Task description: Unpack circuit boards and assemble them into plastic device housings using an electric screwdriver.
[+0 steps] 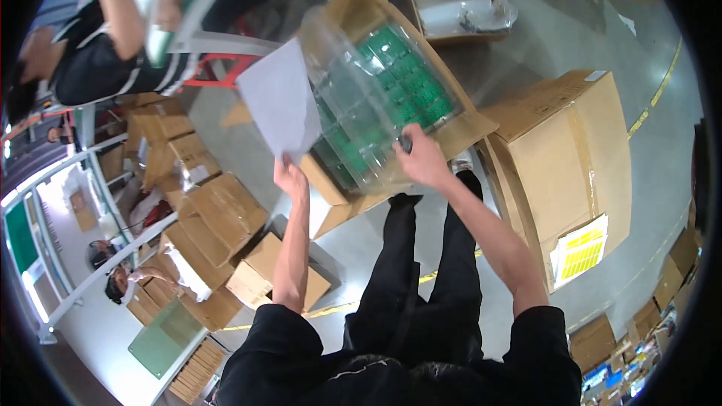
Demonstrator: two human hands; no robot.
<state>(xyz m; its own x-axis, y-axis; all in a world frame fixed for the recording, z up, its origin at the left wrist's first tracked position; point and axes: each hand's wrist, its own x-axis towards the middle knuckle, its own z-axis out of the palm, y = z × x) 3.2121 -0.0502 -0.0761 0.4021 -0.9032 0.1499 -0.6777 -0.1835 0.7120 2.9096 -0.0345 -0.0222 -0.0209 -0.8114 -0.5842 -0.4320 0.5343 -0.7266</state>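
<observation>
My left hand (290,178) is closed on the lower edge of a white sheet of paper (280,98), which stands up over the left side of an open carton (468,122). My right hand (426,158) is curled round a small dark object (405,143) whose kind I cannot make out. It is at the near edge of a clear plastic tray (361,105), tilted over the carton; whether the fingers also grip the tray is unclear. Under and beyond the tray, rows of green circuit boards (410,79) fill the carton.
A large closed carton (571,158) with a yellow label sheet stands at right. Behind is a smaller open box (455,7) with plastic wrapping. Stacked cartons (222,214) lie at left, near a metal rail. Another person (113,53) is at the upper left.
</observation>
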